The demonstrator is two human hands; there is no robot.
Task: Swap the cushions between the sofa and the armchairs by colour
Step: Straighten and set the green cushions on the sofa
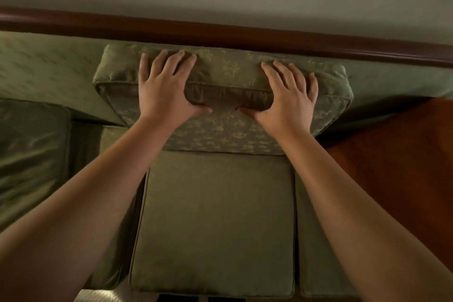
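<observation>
Against the sofa back [49,64], both hands [166,91] [286,100] grip the cushion [220,130], its long axis running left-right.

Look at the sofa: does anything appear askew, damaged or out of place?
Nothing stands out. The back cushion is dented only where the left hand and right hand grip its top; the seat cushion lies flat.
</observation>
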